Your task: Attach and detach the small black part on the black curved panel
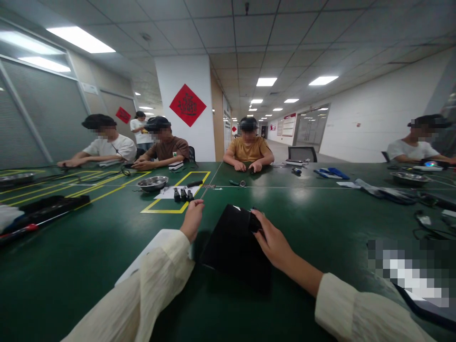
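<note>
A glossy black box-like object [231,242] stands tilted on the green table in front of me. My right hand [276,242] is at its upper right edge, the fingers closed round a small dark piece [255,221]; whether this piece belongs to the black object I cannot tell. Left of the black object, and apart from it, my left hand [193,221] is raised with fingers pinched together. What they hold, if anything, is too small to make out. Partly under my left sleeve lies a flat white item [146,254].
Several black cylindrical parts [183,194] lie on paper beyond my left hand, near a metal bowl [152,183]. Pliers [237,183] lie further off. A black tray [53,211] is at left, grey cloth [381,191] and a second bowl [409,178] at right. Several people sit around the table.
</note>
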### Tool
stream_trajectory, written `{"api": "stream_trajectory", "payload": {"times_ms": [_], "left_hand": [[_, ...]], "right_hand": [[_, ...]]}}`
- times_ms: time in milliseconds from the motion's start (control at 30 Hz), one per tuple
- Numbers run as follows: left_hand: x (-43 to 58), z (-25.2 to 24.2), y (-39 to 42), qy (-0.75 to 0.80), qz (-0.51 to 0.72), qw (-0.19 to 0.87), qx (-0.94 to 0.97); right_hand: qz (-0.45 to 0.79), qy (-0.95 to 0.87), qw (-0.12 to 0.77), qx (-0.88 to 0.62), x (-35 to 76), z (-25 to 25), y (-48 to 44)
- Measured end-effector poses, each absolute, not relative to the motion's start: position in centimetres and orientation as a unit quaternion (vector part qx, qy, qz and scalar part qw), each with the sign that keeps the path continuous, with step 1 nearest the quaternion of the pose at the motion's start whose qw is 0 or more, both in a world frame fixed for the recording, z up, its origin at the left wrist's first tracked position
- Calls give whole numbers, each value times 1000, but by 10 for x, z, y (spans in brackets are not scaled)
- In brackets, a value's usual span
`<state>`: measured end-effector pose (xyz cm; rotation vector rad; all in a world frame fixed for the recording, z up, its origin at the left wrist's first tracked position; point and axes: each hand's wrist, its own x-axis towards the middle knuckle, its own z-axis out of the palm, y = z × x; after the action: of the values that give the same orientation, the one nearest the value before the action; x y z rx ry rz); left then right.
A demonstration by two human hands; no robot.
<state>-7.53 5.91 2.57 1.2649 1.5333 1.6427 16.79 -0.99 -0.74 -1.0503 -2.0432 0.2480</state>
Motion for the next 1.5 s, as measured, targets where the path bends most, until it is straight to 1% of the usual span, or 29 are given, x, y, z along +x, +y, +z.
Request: {"api": "stream_trajectory", "payload": {"times_ms": [167, 233, 300, 367, 400, 467, 533, 567, 667, 800, 967, 1100, 1367, 1433, 1500], "left_hand": [[-52, 11, 49, 555, 618, 255, 495], [-44, 5, 44, 540, 604, 248, 531], [-40, 0, 40, 521, 597, 251, 556], [-39, -4, 39, 505, 601, 253, 565], [-39, -5, 39, 500, 607, 252, 564], [-40, -7, 41, 504, 620, 245, 549], [-42, -8, 43, 520, 629, 235, 527], [-43, -8, 44, 529, 633, 230, 517], [-45, -11, 45, 540, 638, 225, 500], [-41, -15, 42, 536, 616, 239, 525], [-33, -12, 34, 520, 594, 269, 552], [-33, -8, 31, 503, 599, 271, 561], [-35, -11, 33, 494, 605, 256, 569], [-35, -11, 33, 484, 602, 269, 575], [-34, -10, 32, 471, 591, 293, 586]], "right_hand": [[61, -840, 348, -413, 157, -8, -9], [47, -833, 367, -412, 157, -8, -12], [9, -821, 407, -401, 158, -6, -20], [-27, -835, 420, -354, 160, 0, -31], [-32, -861, 399, -313, 160, 4, -37], [-12, -923, 315, -218, 158, 11, -48], [28, -957, 237, -165, 154, 14, -53], [47, -961, 217, -163, 153, 15, -54], [89, -955, 201, -196, 151, 13, -51], [102, -953, 192, -212, 157, 13, -45], [74, -959, 177, -207, 166, 18, -40], [32, -953, 176, -246, 170, 16, -37], [-25, -915, 239, -323, 135, 4, -34], [-30, -922, 229, -310, 125, 2, -32], [-32, -934, 200, -295, 118, 1, -29]]}}
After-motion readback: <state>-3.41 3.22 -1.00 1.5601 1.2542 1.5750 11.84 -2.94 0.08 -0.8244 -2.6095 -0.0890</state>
